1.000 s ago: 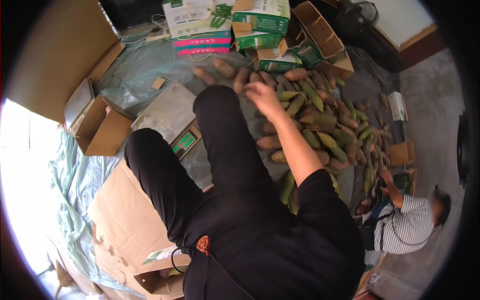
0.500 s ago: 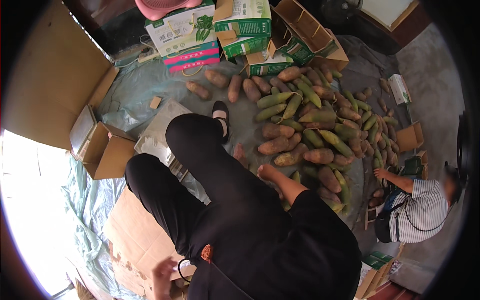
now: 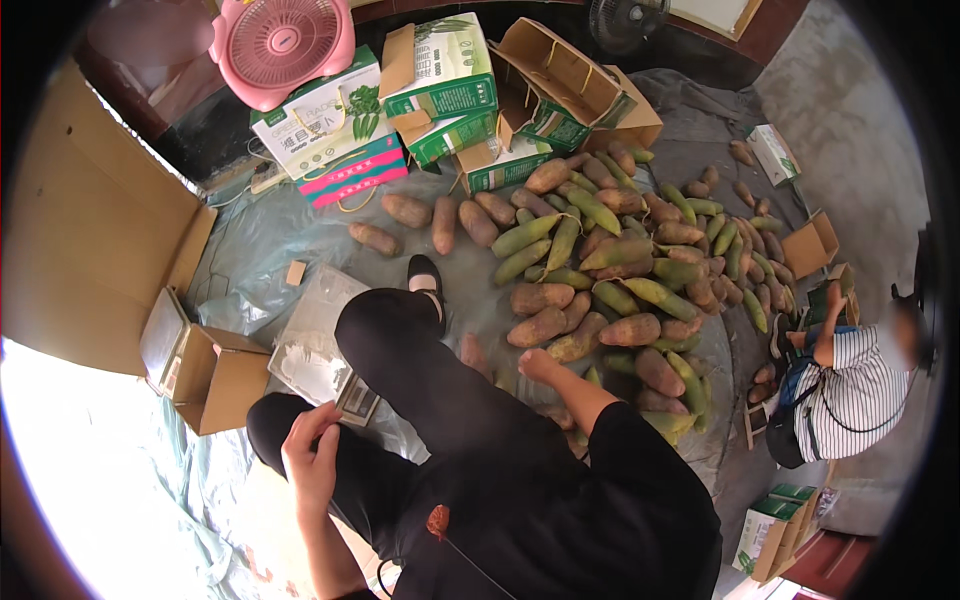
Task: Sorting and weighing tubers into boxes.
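Note:
My left hand [image 3: 310, 455] is raised above my left knee, its fingers loosely bent and apart, holding nothing that I can see. Beside my right knee, my right hand [image 3: 540, 366] is closed like a fist at the near-left edge of a heap of root vegetables; whatever it holds is hidden. Brownish-red roots [image 3: 632, 330] and long green radishes [image 3: 524, 236] make up the heap. A pinkish root [image 3: 476, 354], partly covered by my leg, lies just left of my right hand. Beyond my left hand is a pale scale-like tray [image 3: 312, 330] with a small panel.
Green-and-white cartons [image 3: 440, 85] and a pink fan [image 3: 285, 45] stand at the back. An open cardboard box [image 3: 225, 385] is at the left. A co-worker in a striped shirt [image 3: 855, 390] sits at the right beside the heap. Plastic sheeting [image 3: 255, 235] covers the floor.
My left hand has risen from low beside my body to above my left knee. My right hand stays by the heap. The view has tilted upward; the co-worker's arm has shifted.

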Available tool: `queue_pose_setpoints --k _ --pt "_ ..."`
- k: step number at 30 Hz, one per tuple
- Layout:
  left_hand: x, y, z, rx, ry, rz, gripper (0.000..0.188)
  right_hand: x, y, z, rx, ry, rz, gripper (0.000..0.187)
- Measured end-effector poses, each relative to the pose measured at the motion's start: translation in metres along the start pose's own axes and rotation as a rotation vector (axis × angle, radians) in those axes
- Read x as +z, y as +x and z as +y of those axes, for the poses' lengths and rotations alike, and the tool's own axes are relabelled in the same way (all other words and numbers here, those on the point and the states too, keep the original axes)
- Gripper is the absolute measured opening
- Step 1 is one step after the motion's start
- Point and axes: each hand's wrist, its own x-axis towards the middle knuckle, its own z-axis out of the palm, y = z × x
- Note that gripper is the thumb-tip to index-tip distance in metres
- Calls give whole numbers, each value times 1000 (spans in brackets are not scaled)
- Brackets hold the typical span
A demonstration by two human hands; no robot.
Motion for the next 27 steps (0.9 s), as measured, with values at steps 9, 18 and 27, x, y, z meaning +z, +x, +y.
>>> queue_pose_setpoints --k 9,18,27 --pt "7 88 -111 -201 188 -72 27 -113 39 33 22 83 216 20" --pt "0 84 -131 -190 614 -130 29 -302 111 85 533 423 666 38" --pt "-1 89 -123 -303 650 -123 31 -414 164 113 682 173 802 40"
